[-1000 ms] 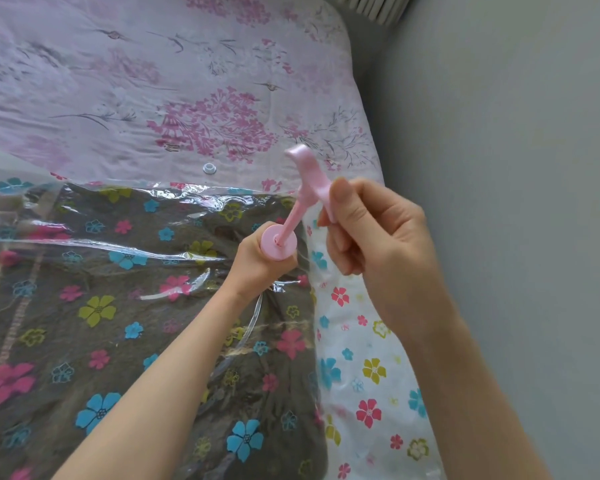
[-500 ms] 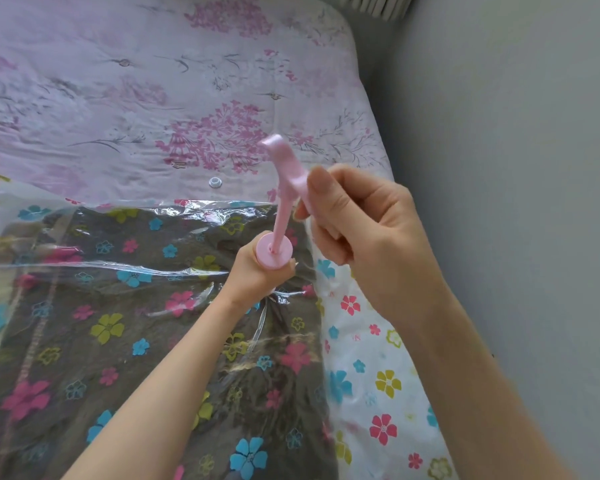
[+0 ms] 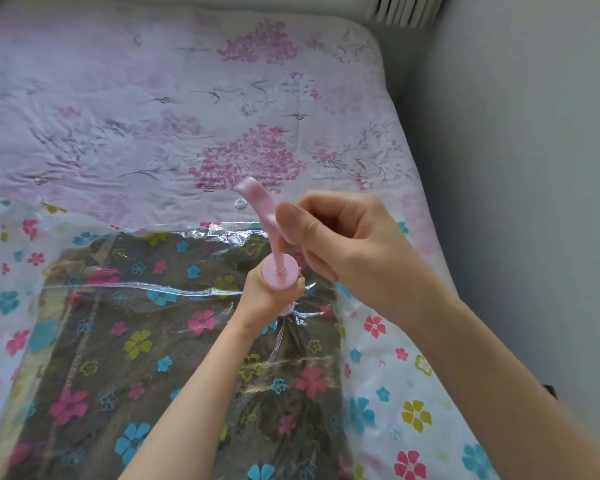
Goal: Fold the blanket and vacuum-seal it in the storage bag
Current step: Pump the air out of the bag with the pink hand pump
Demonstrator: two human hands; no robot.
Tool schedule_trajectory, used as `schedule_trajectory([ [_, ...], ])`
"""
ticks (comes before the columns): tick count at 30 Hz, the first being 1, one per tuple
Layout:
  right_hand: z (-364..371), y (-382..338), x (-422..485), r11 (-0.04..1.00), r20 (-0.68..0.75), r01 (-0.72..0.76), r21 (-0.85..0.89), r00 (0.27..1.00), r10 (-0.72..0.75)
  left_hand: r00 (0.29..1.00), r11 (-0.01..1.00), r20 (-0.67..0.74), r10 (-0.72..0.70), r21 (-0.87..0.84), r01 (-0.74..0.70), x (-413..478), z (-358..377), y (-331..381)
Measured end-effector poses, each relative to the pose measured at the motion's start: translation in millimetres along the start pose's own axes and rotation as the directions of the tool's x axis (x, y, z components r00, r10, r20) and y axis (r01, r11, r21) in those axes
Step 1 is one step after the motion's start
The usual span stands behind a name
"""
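Bed [image 3: 125,109] fills the view, covered by a pink floral sheet; a grey wall [image 3: 520,168] runs down the right side, with a ribbed radiator-like unit [image 3: 407,10] at the far right corner.

Storage bag [image 3: 388,375], clear plastic printed with coloured flowers, lies flat on the near half of the bed. Dark folded blanket [image 3: 125,341] sits inside it, filling most of the width and leaving a pale empty margin along the right edge. Judgement: folding and bagging are done; air removal is the step in hand.

Pink hand pump [image 3: 279,271] stands upright on the bag, right of centre, presumably seated on the bag's valve; the valve itself is hidden under the hand. Plastic puckers in radiating creases just near of the pump base, consistent with suction there.

Left hand [image 3: 267,296]: fingers wrapped tight around the pump barrel, likely to keep it plumb and pressed onto the valve so the seal holds.

Right hand [image 3: 343,251]: fingers curled closed around the T-handle [image 3: 257,199], plunger rod partly drawn out. Hand is motion-blurred.

A small clear cap-like object [image 3: 240,203] lies on the sheet just far of the bag; probably the valve cap, set aside within reach.

Writing or brand marks: none legible on pump, bag or sheet.
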State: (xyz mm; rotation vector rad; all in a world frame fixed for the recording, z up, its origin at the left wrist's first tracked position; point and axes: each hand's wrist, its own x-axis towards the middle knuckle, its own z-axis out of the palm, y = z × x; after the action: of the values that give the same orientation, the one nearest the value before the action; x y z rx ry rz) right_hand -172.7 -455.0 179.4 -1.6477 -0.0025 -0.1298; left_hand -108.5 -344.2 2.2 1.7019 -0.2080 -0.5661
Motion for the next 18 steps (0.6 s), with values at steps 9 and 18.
schedule_trajectory([
  [9, 7.2, 46.4, -1.2, 0.926, -0.089, -0.237, -0.294, 0.971, 0.221, 0.998, 0.999, -0.061, -0.03, 0.032, 0.032, -2.7, 4.3, 10.2],
  [18, 14.9, 35.2, -16.4, 0.994, -0.168, -0.114, 0.001, 0.979, 0.112, 1.0, 0.999, -0.018, 0.015, 0.035, -0.014, -4.2, 9.8, 14.7],
])
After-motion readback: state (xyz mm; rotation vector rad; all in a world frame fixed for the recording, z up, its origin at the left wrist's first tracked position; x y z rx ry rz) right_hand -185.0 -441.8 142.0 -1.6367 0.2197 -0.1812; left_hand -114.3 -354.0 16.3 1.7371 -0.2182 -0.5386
